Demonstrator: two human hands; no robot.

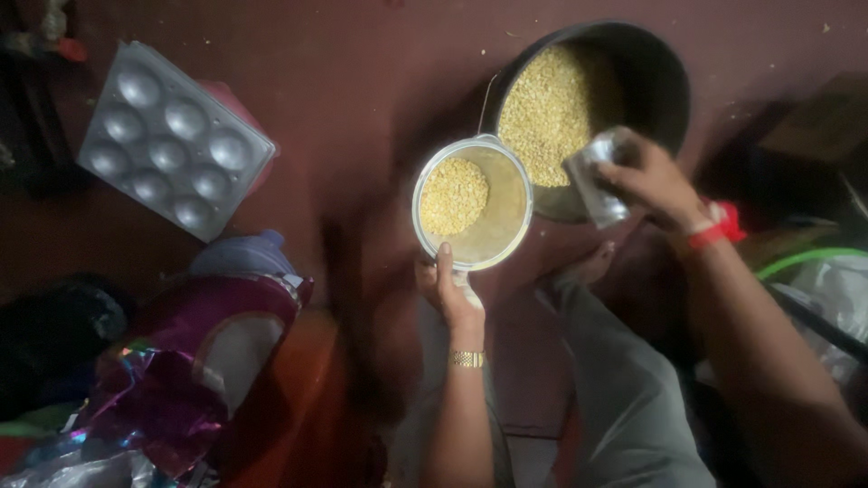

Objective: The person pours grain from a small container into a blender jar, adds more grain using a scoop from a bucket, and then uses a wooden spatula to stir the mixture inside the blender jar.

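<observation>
You are holding a round steel dish (473,202) by its near rim with your left hand (449,287), thumb hooked over the edge, and your right hand (653,181) is closing its grip around a small steel cup (597,176) at the lip of the big dark pot (665,77). The transfer looks barely begun — only a small heap of yellow split grain (454,194) is lying on the left side of the dish, most of whose base is showing bare, while the pot is holding far more.

For room, the dish is hanging just beside the pot's near-left rim, nearly touching it, and the cup is sitting between the two. The floor (362,81) to the left is lying open as far as the moulded steel tray (172,140). Nearer you, shiny purple wrapping (203,361) is crowding the left, and your knees are sitting under both forearms.
</observation>
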